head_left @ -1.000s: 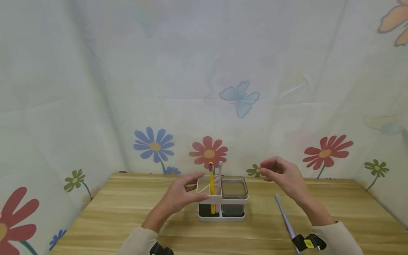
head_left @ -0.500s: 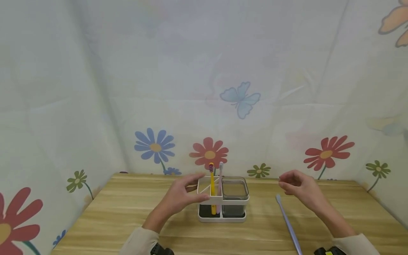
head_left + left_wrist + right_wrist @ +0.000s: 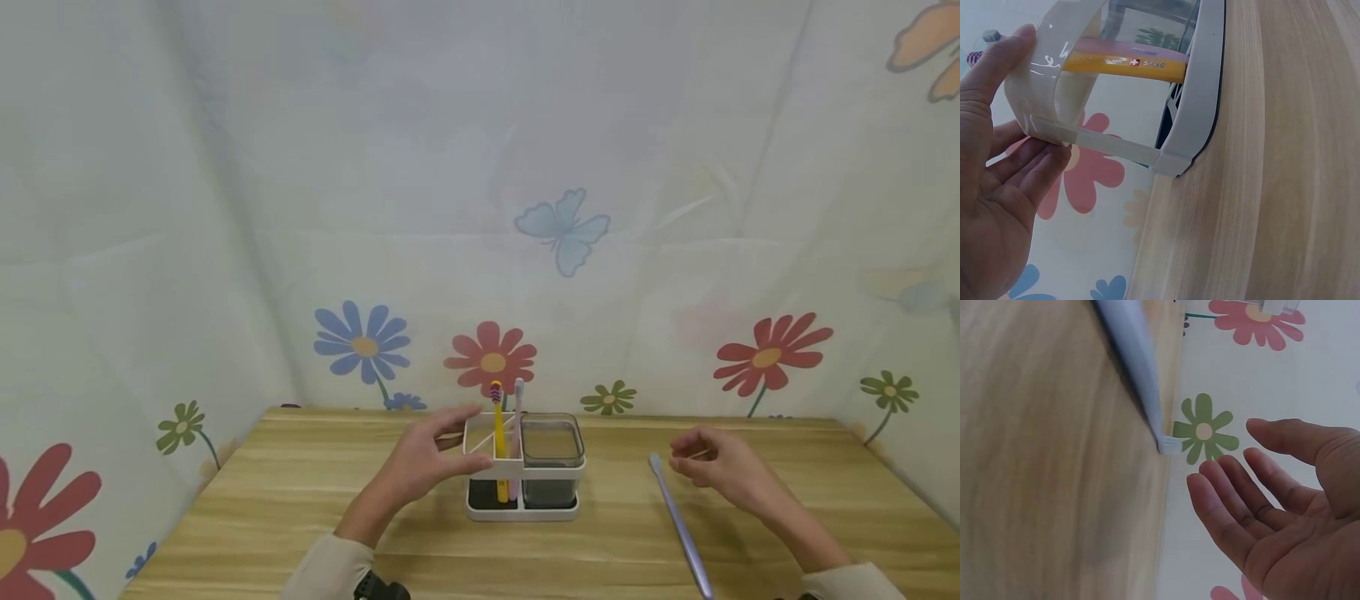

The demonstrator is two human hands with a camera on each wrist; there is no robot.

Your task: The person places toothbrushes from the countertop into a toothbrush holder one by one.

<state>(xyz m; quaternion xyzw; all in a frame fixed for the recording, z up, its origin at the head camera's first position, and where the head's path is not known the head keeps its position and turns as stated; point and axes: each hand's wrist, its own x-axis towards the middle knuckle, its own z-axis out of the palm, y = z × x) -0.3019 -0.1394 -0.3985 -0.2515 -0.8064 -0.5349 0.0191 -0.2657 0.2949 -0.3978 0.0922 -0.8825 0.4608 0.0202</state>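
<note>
In the head view, a white toothbrush holder [image 3: 525, 514] stands on the table. My left hand [image 3: 417, 460] grips its upper left rim, thumb in front and fingers behind, as the left wrist view confirms. A yellow toothbrush [image 3: 500, 437] and a pink toothbrush [image 3: 517, 417] stand upright in the holder, bristles up. A smoky clear cup [image 3: 552, 446] fills its right side. To the right, a purple toothbrush [image 3: 681, 529] lies on the table, head pointing away. Just right of that brush's head hovers my right hand [image 3: 723, 471], fingers loosely bent, holding nothing and apart from the brush.
The wooden table [image 3: 360, 542] reaches back to a pale curtain [image 3: 420, 208] printed with flowers and butterflies. More curtain hangs along the left and right sides.
My right hand has moved right and down, from beside the holder to beside the purple toothbrush's head. My left hand, the holder and the toothbrushes have stayed in place.
</note>
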